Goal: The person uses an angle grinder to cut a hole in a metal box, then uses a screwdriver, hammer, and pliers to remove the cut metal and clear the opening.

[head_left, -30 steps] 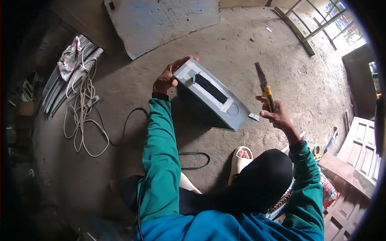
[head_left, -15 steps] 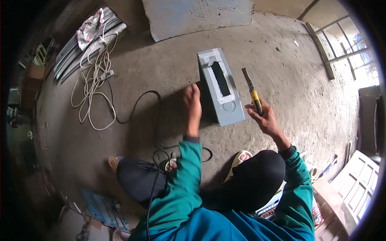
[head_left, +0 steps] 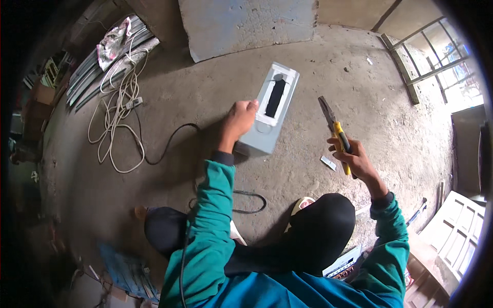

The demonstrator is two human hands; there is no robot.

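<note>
A grey metal box (head_left: 260,139) stands on the concrete floor ahead of me, its top pierced by a long dark slot (head_left: 276,98) with a white border. My left hand (head_left: 239,120) grips the box's left edge, the thumb by the slot and the other fingers hidden down the side. To the right of the box, my right hand (head_left: 358,160) holds pliers (head_left: 326,112) with yellow and black handles and long dark jaws. The jaws point up and away from me, apart from the box. A small pale flat piece (head_left: 328,163) lies on the floor beside the right hand.
A white extension cord (head_left: 114,149) lies tangled at the left, near a stack of long metal strips (head_left: 84,77). A black cable (head_left: 177,138) runs over the floor toward me. A worn board (head_left: 246,25) stands at the back; a white panelled piece (head_left: 459,220) is at the right.
My left hand has moved up and taken hold of the box. The box has turned, its far end now leaning to the right. The right hand has shifted right with the pliers, whose handles now show spread.
</note>
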